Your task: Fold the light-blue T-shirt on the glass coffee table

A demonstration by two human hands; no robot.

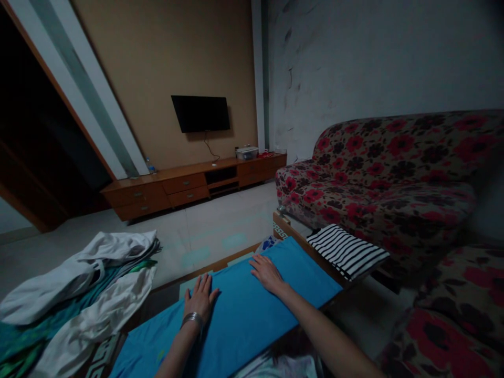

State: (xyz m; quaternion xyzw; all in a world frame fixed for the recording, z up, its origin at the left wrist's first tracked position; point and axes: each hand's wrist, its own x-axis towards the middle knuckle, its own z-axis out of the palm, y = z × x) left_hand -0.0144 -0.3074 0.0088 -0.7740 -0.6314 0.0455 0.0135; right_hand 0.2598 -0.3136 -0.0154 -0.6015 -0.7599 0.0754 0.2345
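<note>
A bright blue cloth garment (244,310) lies spread out and mostly smooth across a low table (289,226) in front of me. My left hand (200,300) rests flat on its far left part, fingers apart, with a silver bangle at the wrist. Further right, my right hand (268,273) lies palm down near the garment's far edge, fingers stretched out. Neither hand grips the cloth. Beyond the right end of the blue garment, a folded black-and-white striped garment (346,251) sits on the table's corner.
A heap of white and green clothes (94,283) lies at the left. A floral sofa (378,163) stands at the right, with another floral seat (449,325) nearer. Across the tiled floor is a wooden TV cabinet (185,184) under a wall-mounted television (202,114).
</note>
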